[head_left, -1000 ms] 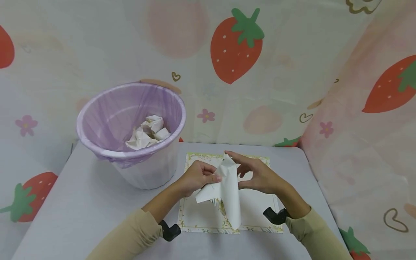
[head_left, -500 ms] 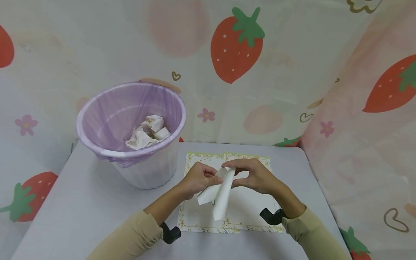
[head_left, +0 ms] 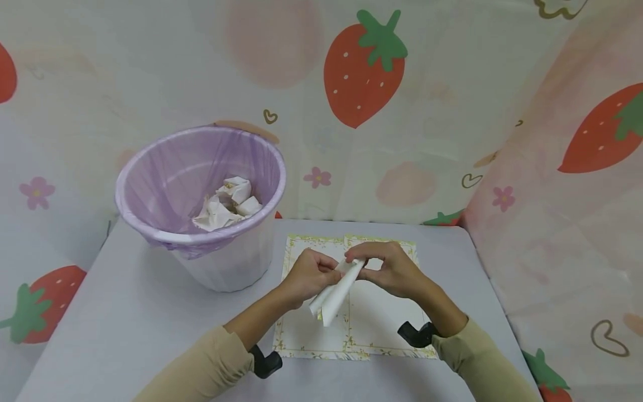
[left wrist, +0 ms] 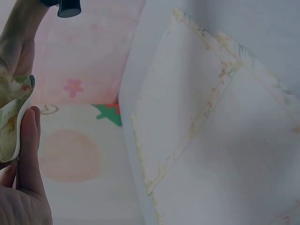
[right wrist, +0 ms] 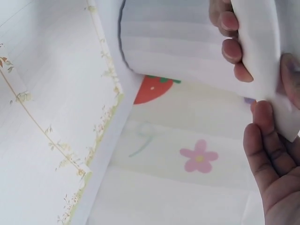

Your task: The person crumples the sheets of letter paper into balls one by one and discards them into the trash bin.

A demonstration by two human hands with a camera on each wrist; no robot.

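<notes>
Over the middle of the table both hands hold a sheet of paper (head_left: pixel 337 298), folded over into a narrow white shape, with a floral print on its inner side in the left wrist view. My left hand (head_left: pixel 306 279) pinches its left side between thumb and curled fingers. At the upper right end my right hand (head_left: pixel 397 272) grips the paper with thumb and fingers. In the right wrist view the left hand's fingers (right wrist: pixel 232 50) wrap the paper's edge. Two flat sheets with yellow floral borders, a left sheet (head_left: pixel 306 332) and a right sheet (head_left: pixel 384 324), overlap beneath the hands.
A white bin (head_left: pixel 228 268) with a purple liner (head_left: pixel 161 184) stands on the table to the left. Crumpled white paper (head_left: pixel 216 215) lies inside it. A strawberry-print cloth (head_left: pixel 452 95) hangs behind and at the sides of the grey-white tabletop (head_left: pixel 166 312).
The held paper has turned from a broad, hanging shape to a narrower fold slanting down to the left. My right hand has moved slightly left and lower at the fingertips.
</notes>
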